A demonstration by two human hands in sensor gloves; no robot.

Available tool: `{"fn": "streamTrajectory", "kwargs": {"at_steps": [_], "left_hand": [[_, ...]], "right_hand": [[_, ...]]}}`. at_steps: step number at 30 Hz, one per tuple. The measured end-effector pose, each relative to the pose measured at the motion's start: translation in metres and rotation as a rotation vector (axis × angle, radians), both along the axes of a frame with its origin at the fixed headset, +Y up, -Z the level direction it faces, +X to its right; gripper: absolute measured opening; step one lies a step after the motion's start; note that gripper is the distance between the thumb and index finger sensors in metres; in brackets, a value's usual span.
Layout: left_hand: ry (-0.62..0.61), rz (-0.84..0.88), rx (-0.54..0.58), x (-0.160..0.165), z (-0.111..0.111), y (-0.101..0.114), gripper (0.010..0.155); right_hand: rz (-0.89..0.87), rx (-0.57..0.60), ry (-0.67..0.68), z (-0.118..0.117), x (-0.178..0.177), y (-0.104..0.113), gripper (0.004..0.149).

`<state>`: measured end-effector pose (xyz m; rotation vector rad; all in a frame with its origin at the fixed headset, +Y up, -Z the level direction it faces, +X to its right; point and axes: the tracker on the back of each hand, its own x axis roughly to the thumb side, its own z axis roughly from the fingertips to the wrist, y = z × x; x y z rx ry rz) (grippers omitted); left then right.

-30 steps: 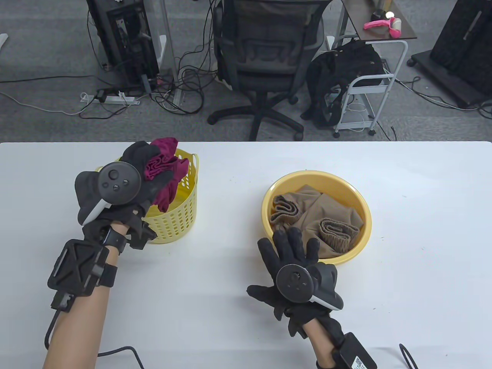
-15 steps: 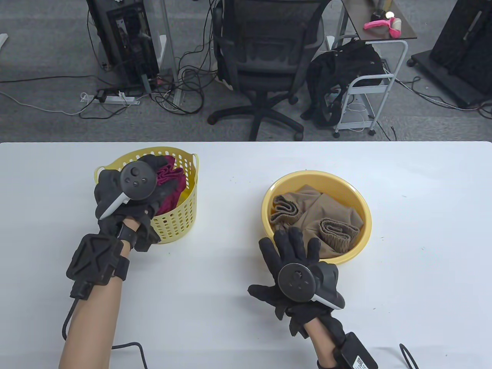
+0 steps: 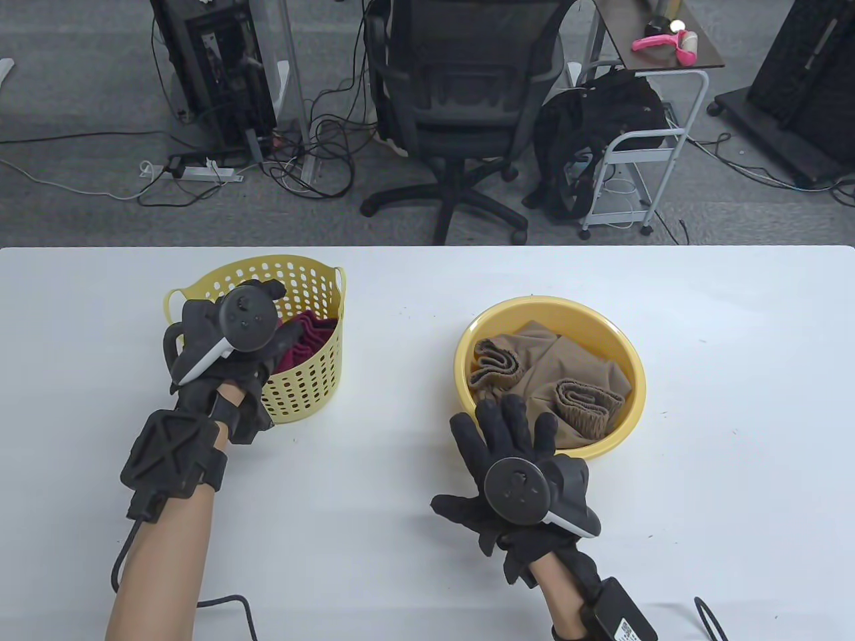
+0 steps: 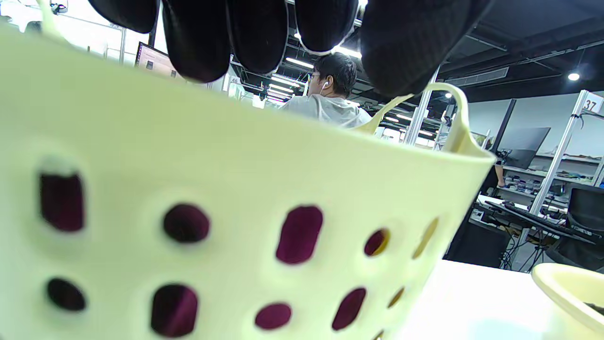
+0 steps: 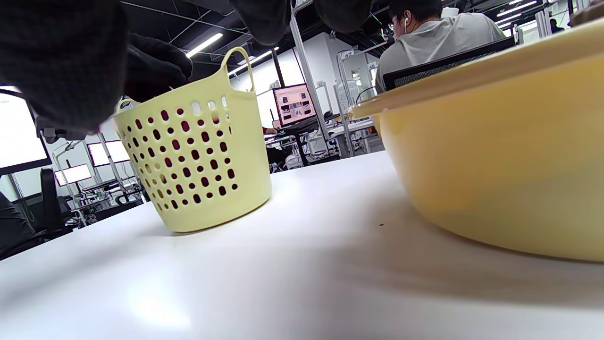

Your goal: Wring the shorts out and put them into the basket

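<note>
Black sensor gloves, round grey trackers (image 3: pixel 246 322), black cabled wrist units (image 3: pixel 174 461).

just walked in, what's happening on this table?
A person in sensor gloves is doing a laundry task. The maroon shorts lie inside the pale yellow perforated basket. The left hand is over the basket's near rim, fingers hanging above the opening and holding nothing that shows. The right hand rests flat on the table, fingers spread, just in front of the yellow basin, which holds tan shorts not yet touched.
</note>
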<state>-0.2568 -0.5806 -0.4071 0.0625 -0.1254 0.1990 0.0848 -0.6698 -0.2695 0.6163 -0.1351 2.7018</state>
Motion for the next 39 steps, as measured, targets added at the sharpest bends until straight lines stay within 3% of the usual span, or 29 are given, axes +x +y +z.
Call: {"fn": "streamTrajectory", "kwargs": {"at_steps": [7, 15, 30, 39], "left_hand": [[-0.048, 0.001, 0.014, 0.003, 0.014, 0.005, 0.068], [-0.186, -0.022, 0.053, 0.021, 0.047, 0.005, 0.076], [-0.425, -0.128, 0.153, 0.075, 0.115, -0.033, 0.087], [-0.474, -0.173, 0.115, 0.086, 0.132, -0.066, 0.091]], "right_hand": [[0.003, -0.005, 0.004, 0.0, 0.0, 0.0, 0.103], [0.018, -0.007, 0.014, 0.001, -0.003, 0.0, 0.103], [0.028, -0.021, 0.024, 0.003, -0.005, 0.0, 0.103], [0.033, -0.03, 0.027, 0.003, -0.006, -0.001, 0.104]]}}
